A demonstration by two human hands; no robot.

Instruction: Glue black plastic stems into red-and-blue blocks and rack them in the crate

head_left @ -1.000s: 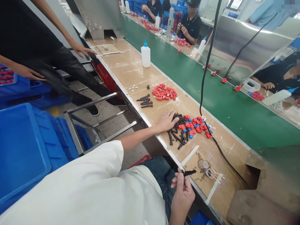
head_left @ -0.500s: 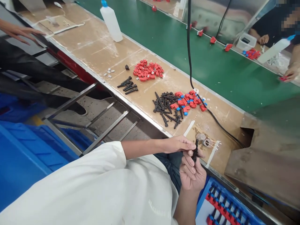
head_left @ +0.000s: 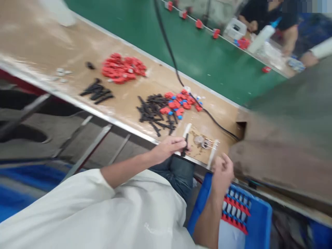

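My left hand (head_left: 168, 148) is closed around a black plastic rod-shaped part (head_left: 185, 145), held nearly upright at the table's front edge. Apart from it, to the right, my right hand (head_left: 223, 170) has its fingers curled together; whether anything is between them I cannot make out. Just beyond lie two small cups (head_left: 206, 144), one with thin white-tipped sticks (head_left: 214, 143) leaning out of it. A heap of black rod parts (head_left: 153, 109) touches a cluster of red and blue pieces (head_left: 180, 102) farther up the table.
A pile of red pieces (head_left: 121, 69) and a few black rods (head_left: 96, 92) lie on the left. A black cable (head_left: 218, 122) crosses the table. The blue crate (head_left: 263, 221) below holds rows of assembled parts. Across the green belt (head_left: 145, 38) other people sit.
My right hand has let go of the black part and moved right, towards the sticks. My left hand keeps the part. The camera view has swung to the right.
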